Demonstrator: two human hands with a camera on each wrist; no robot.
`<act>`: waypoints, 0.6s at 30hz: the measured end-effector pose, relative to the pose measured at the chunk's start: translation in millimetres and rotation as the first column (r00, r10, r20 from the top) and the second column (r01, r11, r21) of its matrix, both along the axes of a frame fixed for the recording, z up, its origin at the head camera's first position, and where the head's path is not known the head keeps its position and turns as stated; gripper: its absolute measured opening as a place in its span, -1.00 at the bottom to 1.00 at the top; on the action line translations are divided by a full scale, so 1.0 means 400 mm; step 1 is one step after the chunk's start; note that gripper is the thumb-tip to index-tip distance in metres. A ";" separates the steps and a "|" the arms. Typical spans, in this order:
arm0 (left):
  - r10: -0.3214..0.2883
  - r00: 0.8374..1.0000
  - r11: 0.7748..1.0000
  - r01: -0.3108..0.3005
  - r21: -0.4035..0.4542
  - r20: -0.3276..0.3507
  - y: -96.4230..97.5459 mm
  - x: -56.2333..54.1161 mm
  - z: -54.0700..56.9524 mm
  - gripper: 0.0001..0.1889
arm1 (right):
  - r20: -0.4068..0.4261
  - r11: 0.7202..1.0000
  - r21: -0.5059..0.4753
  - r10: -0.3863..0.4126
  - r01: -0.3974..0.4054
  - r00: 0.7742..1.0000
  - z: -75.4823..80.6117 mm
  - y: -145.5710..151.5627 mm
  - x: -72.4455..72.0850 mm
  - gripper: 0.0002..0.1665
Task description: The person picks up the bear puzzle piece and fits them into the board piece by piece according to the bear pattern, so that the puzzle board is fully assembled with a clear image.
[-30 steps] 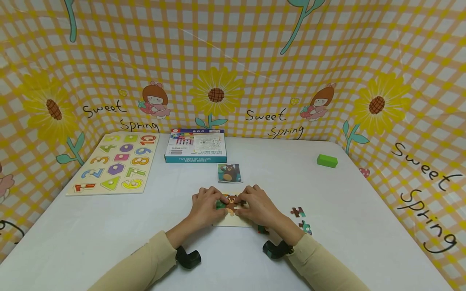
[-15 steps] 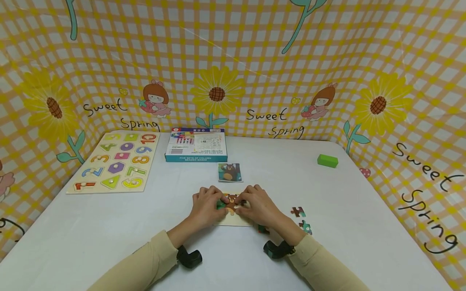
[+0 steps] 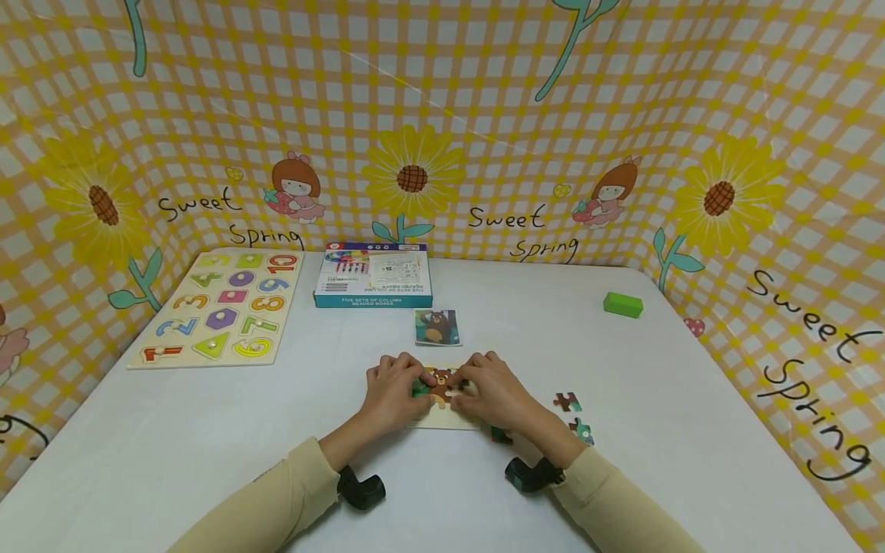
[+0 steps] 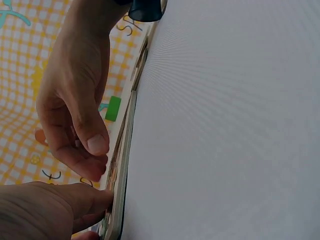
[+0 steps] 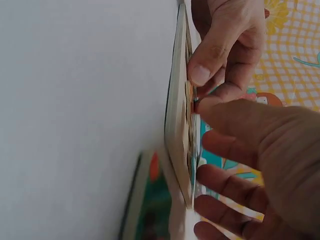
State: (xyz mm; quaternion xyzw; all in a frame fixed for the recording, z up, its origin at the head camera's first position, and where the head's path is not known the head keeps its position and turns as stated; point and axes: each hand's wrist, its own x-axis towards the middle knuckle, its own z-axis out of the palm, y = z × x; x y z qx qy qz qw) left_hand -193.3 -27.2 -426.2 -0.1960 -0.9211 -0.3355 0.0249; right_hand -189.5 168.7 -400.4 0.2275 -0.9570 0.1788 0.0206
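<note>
A small wooden puzzle board [image 3: 449,421] lies before me, its bear picture [image 3: 440,379] partly put together. At its left side, my left hand [image 3: 390,392] holds a green puzzle piece [image 3: 419,389] between thumb and index finger, down on the board. Opposite it, my right hand [image 3: 499,390] has its thumb and index finger around a piece at the picture's right side, mostly covered by the fingers. Seen from the right wrist, the left thumb [image 5: 201,75] presses on the pieces, and the other right fingers [image 5: 220,177] spread along the board's edge.
Two loose puzzle pieces [image 3: 568,402] lie right of my right wrist; another piece [image 3: 501,435] is partly under it. Beyond the board are a bear picture card [image 3: 437,329], a beaded toy box [image 3: 372,301], a number board [image 3: 223,318] and a green block [image 3: 623,305].
My right hand and wrist have shifted very slightly to the right. The left hand stays in place on the puzzle, and the loose pieces have not moved.
</note>
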 end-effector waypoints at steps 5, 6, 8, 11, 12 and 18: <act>0.000 1.000 1.000 0.000 0.007 -0.003 0.000 0.001 0.001 -0.87 | 0.004 1.000 -0.020 0.009 -0.009 1.000 0.017 0.034 0.009 -0.74; 0.000 1.000 1.000 0.000 0.010 -0.006 0.000 0.001 0.001 -0.87 | 0.005 1.000 -0.024 0.002 -0.002 1.000 0.021 0.044 0.010 -0.73; 0.000 1.000 1.000 0.001 0.016 -0.009 -0.001 0.001 0.001 -0.87 | 0.007 0.999 -0.034 -0.016 0.016 1.000 0.027 0.065 0.013 -0.73; 0.000 1.000 1.000 0.000 0.021 -0.012 -0.001 0.001 0.000 -0.86 | 0.009 0.998 -0.043 -0.055 0.056 0.998 0.034 0.104 0.017 -0.72; 0.001 1.000 1.000 0.000 0.021 -0.012 -0.001 0.002 0.000 -0.86 | 0.010 0.996 -0.046 -0.070 0.070 0.998 0.036 0.117 0.018 -0.72; 0.005 1.000 1.000 -0.005 0.021 -0.010 0.001 0.002 -0.004 -0.88 | 0.000 0.990 -0.059 -0.125 0.124 0.992 0.045 0.203 0.025 -0.71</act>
